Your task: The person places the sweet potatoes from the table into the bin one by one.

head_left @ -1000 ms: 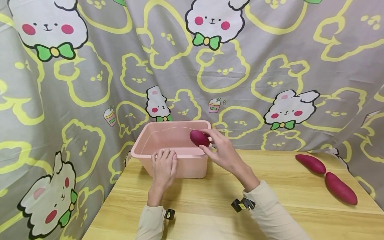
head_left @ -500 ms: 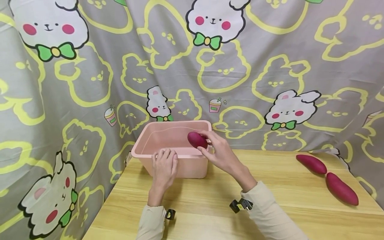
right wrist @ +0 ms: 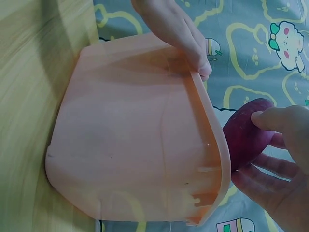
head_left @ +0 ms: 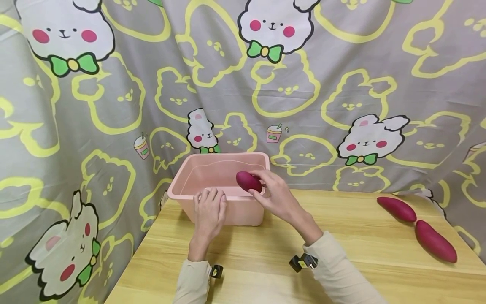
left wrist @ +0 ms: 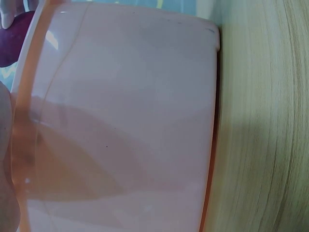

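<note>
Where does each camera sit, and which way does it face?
Head: on the head, looking forward and down at the pink bin; left hand, right hand and sleeves show.
Left wrist: on that wrist, facing the bin's outer wall; both hands partly show.
Right wrist: on that wrist, facing the bin; right hand at right, left hand on the rim.
Shared: both wrist views show the bin sideways, the table and the purple sweet potato.

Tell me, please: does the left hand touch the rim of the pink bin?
Touching. The head view shows the left hand with its fingers curled over the near rim of the pink bin.
</note>
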The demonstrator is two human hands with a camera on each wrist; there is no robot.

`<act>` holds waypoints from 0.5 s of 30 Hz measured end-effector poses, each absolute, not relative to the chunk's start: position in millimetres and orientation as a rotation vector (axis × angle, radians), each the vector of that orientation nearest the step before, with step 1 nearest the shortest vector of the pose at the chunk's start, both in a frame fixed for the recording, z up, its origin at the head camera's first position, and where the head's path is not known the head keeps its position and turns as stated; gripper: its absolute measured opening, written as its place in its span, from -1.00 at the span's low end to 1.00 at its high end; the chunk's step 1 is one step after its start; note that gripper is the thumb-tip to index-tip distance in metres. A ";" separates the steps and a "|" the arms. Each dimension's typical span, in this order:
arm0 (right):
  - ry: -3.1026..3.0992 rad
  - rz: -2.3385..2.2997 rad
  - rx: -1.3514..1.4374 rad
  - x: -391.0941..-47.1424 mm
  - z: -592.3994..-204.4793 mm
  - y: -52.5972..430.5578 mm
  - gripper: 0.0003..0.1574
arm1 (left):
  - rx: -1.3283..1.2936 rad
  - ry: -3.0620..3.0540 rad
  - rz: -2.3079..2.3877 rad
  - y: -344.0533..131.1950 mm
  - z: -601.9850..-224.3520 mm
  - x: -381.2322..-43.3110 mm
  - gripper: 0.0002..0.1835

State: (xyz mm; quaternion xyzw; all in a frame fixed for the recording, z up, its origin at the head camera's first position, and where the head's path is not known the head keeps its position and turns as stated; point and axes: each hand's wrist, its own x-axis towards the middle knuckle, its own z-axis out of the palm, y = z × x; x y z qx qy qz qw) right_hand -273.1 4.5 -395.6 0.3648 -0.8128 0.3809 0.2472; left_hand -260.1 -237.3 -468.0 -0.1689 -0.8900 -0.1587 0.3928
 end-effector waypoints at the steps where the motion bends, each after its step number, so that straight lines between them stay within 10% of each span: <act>1: -2.221 1.031 0.995 -273.0 -396.0 4.6 -0.45 | -0.430 -2.260 -0.404 -237.1 -468.2 -260.1 -0.62; 15: -2.217 1.039 1.035 -272.1 -401.8 0.3 -0.46 | -0.436 -2.232 -0.417 -235.2 -466.7 -257.9 -0.63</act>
